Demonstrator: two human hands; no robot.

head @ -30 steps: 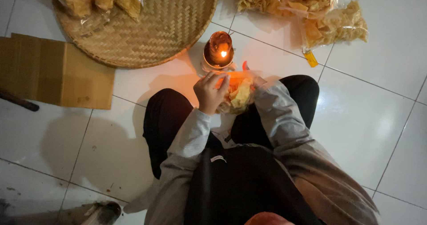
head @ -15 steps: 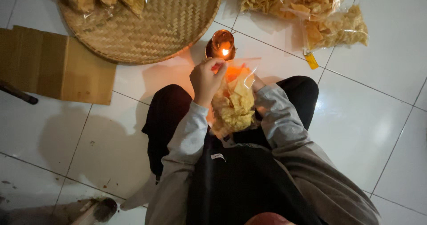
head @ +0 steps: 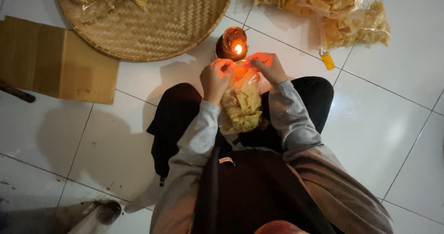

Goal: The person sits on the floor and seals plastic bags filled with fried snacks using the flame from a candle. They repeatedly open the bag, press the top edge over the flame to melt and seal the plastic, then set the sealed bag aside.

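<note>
I sit cross-legged on white floor tiles. A clear plastic bag of yellow chips [head: 241, 105] rests on my lap. My left hand [head: 214, 79] and my right hand [head: 269, 66] each pinch the bag's top edge, stretching it just in front of a small lit oil lamp [head: 232, 43]. The flame glows orange on my fingers and the plastic. My grey sleeves reach down toward the bottom of the view.
A round woven bamboo tray [head: 152, 19] with several filled bags lies at the upper left. A flat cardboard piece [head: 55, 60] lies left. More bags of chips [head: 333, 12] are piled at the upper right, with a yellow lighter [head: 327, 60] beside them.
The bag was bunched against my hands near my chest; now both hands hold its top stretched out close to the flame, and the bag hangs lower on my lap.
</note>
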